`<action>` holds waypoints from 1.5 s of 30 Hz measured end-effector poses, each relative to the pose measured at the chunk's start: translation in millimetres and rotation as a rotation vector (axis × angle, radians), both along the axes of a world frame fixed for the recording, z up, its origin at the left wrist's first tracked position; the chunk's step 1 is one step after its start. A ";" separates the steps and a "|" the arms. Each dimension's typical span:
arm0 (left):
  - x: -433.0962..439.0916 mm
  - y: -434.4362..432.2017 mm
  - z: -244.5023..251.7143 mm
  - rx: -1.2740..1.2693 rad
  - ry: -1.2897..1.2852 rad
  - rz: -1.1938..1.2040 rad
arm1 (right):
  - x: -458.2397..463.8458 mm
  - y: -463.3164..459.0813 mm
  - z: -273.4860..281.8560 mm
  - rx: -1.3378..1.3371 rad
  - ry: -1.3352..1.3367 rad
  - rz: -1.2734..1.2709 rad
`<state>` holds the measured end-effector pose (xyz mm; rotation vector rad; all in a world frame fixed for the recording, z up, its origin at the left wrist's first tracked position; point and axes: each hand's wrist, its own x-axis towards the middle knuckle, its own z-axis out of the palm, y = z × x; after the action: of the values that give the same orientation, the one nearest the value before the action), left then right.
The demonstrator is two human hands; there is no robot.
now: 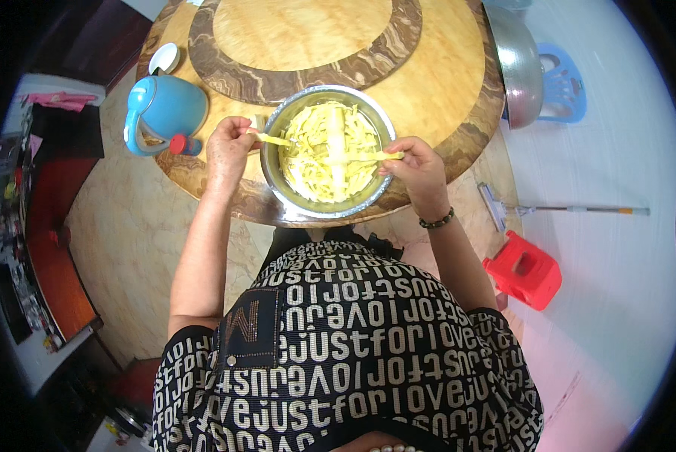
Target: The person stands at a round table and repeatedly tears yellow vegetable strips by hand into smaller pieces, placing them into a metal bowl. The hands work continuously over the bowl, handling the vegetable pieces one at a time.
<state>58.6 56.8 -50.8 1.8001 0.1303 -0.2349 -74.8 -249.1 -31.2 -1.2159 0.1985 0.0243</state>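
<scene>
A round metal basin (387, 121) stands near the front edge of the table, filled with pale yellow food strips (309, 121), possibly a shredded vegetable. On the basin's left side, my left hand (230, 148) pinches one yellow strip (271, 139) between thumb and fingers; its far end hangs over the contents. Opposite it, my right hand (420, 169) grips the end of a longer strip (369, 157) that reaches across the rim toward the basin's middle. Bright glare covers the centre of the contents, so single pieces there are hard to tell apart.
Left on the wooden table (445, 68) are a blue electric kettle (177, 104), a red-capped jar (185, 144) and a white bowl (165, 57). A turntable (304, 34) lies behind the basin. Off the right edge are a large metal bowl (521, 73), a red plastic stool (527, 274) and a mop (493, 207).
</scene>
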 end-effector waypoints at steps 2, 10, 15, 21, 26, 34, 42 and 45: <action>11.8 16.1 -15.2 0.123 0.016 -0.022 | -4.1 -4.9 -5.2 -0.047 0.070 -0.037; 19.0 9.2 15.3 0.235 -0.226 -0.451 | -11.3 41.1 16.6 -0.115 0.135 -0.203; 17.8 -15.9 72.9 0.204 -0.653 -0.810 | 1.5 87.9 45.9 -0.092 0.083 -0.266; 7.0 -25.5 112.9 0.077 -0.662 -0.949 | 13.0 135.2 68.9 -0.368 0.052 -0.303; 10.0 -18.5 115.4 0.080 -0.783 -0.994 | 13.6 154.6 78.3 -0.544 0.047 -0.366; 11.6 -7.1 123.2 0.053 -0.692 -0.961 | 19.3 158.6 89.1 -0.780 -0.116 -0.368; 17.8 -8.0 105.0 -0.289 0.089 -0.785 | 4.5 145.0 67.7 -0.203 -0.086 -0.309; 27.3 -4.3 90.1 -0.391 0.184 -0.655 | -9.9 131.9 58.6 -0.034 -0.096 -0.355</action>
<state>85.9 52.5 39.3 1.3786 -0.3627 -0.8332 -84.7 -117.2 27.4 -1.1979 0.3286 -0.3465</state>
